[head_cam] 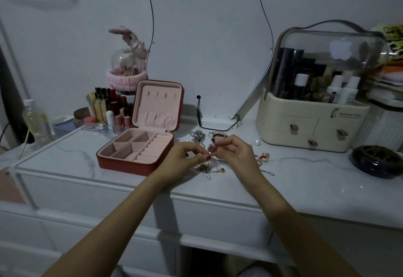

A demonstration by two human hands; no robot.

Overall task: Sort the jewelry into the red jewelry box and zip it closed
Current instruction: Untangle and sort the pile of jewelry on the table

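The red jewelry box (122, 163) lies open on the white marble-look tabletop, its pink lid upright and its pink compartments holding nothing. Right of it sits a loose pile of jewelry (206, 169): silver chains (197, 135), a red bead bracelet (217, 135), rings (262, 157) and a pearl (257, 142). Both hands hover over the pile. My left hand (185, 159) and my right hand (233, 152) meet fingertip to fingertip, each pinching a small silver piece (210, 147) held between them. What the piece is exactly cannot be made out.
Behind the box stands a clear tray of lipsticks (109, 111) and a glass dome with a pink bunny (128, 63). A cream cosmetic organizer (314, 124) stands at the right, a dark round dish (377, 161) beside it. A wavy mirror (209, 48) with a black cable leans on the wall.
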